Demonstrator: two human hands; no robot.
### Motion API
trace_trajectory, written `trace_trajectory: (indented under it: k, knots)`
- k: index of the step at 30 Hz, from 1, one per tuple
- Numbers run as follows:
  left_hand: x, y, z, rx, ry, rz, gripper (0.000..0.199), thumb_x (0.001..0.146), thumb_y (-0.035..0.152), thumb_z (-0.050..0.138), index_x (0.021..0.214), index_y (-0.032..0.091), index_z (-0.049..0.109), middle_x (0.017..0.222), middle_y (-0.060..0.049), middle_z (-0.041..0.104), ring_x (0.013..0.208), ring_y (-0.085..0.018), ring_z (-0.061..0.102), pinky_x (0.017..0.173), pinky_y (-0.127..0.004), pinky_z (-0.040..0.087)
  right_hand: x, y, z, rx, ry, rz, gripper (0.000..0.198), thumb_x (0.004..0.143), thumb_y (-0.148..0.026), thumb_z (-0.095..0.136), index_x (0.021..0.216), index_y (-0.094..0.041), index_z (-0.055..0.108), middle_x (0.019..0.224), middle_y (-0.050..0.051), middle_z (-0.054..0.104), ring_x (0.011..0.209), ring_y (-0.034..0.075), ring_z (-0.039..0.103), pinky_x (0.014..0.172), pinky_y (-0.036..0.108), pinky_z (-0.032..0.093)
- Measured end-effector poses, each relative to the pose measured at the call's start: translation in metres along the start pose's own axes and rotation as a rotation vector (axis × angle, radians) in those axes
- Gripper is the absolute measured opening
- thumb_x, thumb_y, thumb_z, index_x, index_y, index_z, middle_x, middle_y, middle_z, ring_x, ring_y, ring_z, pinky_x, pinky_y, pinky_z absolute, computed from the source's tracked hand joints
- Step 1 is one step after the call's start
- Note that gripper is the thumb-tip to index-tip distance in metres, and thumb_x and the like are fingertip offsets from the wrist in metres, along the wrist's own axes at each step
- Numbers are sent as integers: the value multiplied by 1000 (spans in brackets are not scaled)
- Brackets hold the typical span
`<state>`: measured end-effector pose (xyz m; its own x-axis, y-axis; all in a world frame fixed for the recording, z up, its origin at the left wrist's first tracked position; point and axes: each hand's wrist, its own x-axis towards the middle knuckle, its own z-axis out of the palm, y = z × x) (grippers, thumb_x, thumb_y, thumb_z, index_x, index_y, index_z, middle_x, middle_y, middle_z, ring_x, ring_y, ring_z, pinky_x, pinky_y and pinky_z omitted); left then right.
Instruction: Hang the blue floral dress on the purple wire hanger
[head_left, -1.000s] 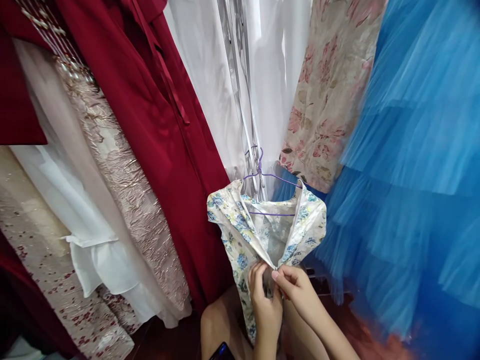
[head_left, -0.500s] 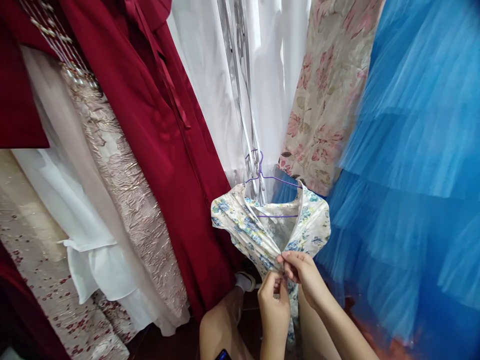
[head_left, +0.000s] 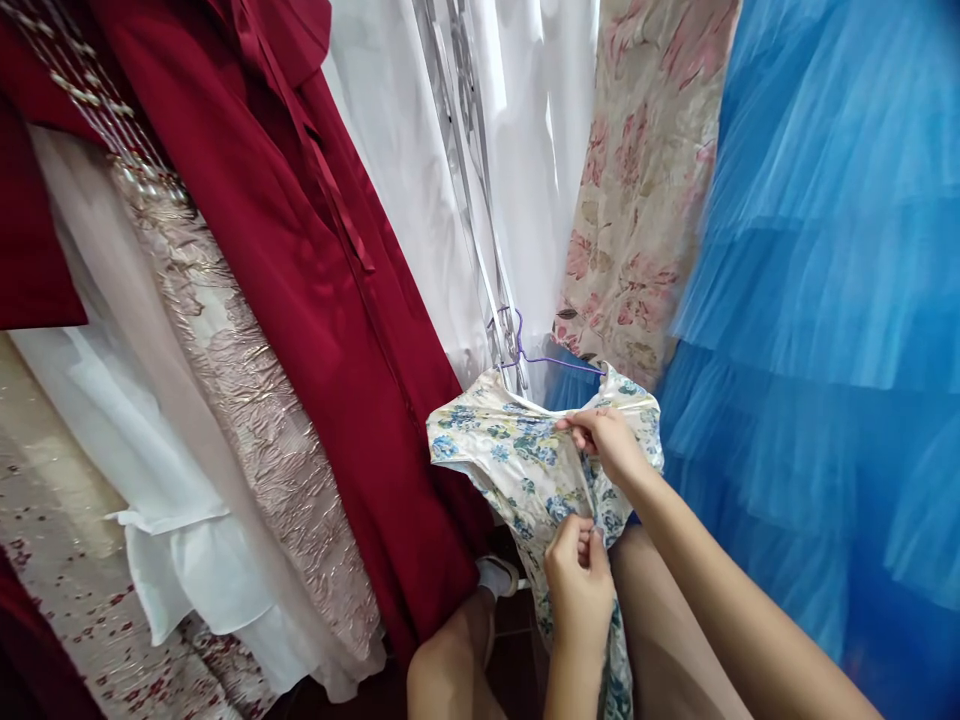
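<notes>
A white dress (head_left: 517, 450) with blue and yellow flowers hangs on a thin purple hanger (head_left: 559, 362) in front of my knees. Close to its neckline, my right hand (head_left: 609, 440) pinches the top of the dress's centre seam, where the zipper runs; the pull itself is hidden by the fingers. Lower on that seam, my left hand (head_left: 579, 560) is closed, holding the fabric between thumb and fingers. Between the two hands the seam's edges lie close together, with a narrow gap showing.
A long dark red dress (head_left: 300, 300) hangs at the left, beside a pink textured gown (head_left: 262, 440) and white fabric (head_left: 187, 560). White cloth (head_left: 517, 150) with silvery ribbons hangs behind, near a pink-flowered dress (head_left: 637, 220). Tiered blue tulle (head_left: 795, 300) fills the right.
My right hand has moved up to the neckline, and the deep V opening has closed. My left hand sits slightly lower and further right on the seam.
</notes>
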<state>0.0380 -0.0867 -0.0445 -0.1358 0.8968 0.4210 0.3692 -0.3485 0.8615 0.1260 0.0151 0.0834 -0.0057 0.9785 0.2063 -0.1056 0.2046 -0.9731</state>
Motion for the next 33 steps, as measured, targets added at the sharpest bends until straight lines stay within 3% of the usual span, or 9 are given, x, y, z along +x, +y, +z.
trace_trajectory:
  k: [3, 7, 10, 12, 15, 17, 22, 29, 33]
  knots:
    - [1, -4, 12, -26, -20, 0, 15, 91, 23, 49, 83, 17, 59, 74, -6, 62, 66, -16, 59, 59, -22, 44, -1, 8, 8, -144, 42, -63, 28, 79, -33, 51, 63, -15, 65, 41, -1, 49, 38, 10, 33, 44, 27, 24]
    - [-7, -36, 16, -72, 5, -66, 11, 89, 23, 52, 88, 16, 61, 75, -6, 64, 66, -17, 61, 61, -24, 45, -20, 36, 25, -309, 38, -122, 29, 83, -34, 52, 62, -17, 64, 42, -1, 51, 43, 14, 44, 50, 27, 31]
    - [-20, -61, 7, -66, 39, -109, 18, 92, 31, 52, 84, 16, 59, 68, -3, 60, 61, -16, 57, 57, -23, 43, -32, 45, 16, -430, -11, -171, 35, 88, -41, 51, 63, -19, 61, 44, -2, 51, 46, 15, 47, 51, 27, 32]
    - [-29, -68, -1, -62, 49, -131, 22, 94, 35, 50, 84, 17, 58, 66, -2, 57, 60, -15, 55, 56, -22, 41, -32, 38, 0, -453, 62, -252, 38, 90, -46, 48, 64, -20, 56, 49, -2, 52, 49, 15, 48, 52, 26, 34]
    - [-38, -64, -5, -75, 37, -133, 23, 94, 37, 51, 86, 17, 57, 68, -1, 57, 63, -15, 56, 60, -22, 43, -17, 16, -26, -520, 314, -341, 31, 88, -50, 53, 77, -22, 51, 60, -2, 57, 56, 16, 52, 56, 26, 36]
    - [-41, -57, -3, -90, 14, -126, 23, 94, 38, 51, 85, 18, 57, 69, -2, 58, 64, -14, 57, 60, -21, 43, -2, 3, -39, -673, 397, -279, 27, 84, -47, 60, 87, -22, 48, 65, -2, 61, 62, 19, 56, 57, 27, 34]
    - [-46, -43, 12, -156, -21, -122, 24, 94, 37, 51, 81, 18, 57, 68, -1, 56, 62, -14, 55, 58, -20, 42, 26, -3, -34, -1014, 344, -204, 14, 83, -21, 50, 96, -20, 46, 74, 4, 61, 65, 21, 56, 57, 29, 25]
    - [-60, -47, 28, -214, -88, -139, 24, 94, 35, 51, 80, 17, 55, 68, -2, 53, 63, -14, 52, 57, -21, 40, 27, 17, 32, -835, 109, -366, 15, 81, -17, 42, 95, -22, 44, 67, -1, 50, 62, 19, 49, 58, 28, 26]
    - [-66, -52, 21, -213, -103, -186, 21, 95, 35, 50, 84, 17, 55, 70, -1, 52, 64, -14, 53, 60, -21, 41, 12, 31, 41, -607, 53, -402, 9, 86, -23, 44, 94, -24, 42, 64, -5, 47, 59, 16, 49, 58, 26, 32]
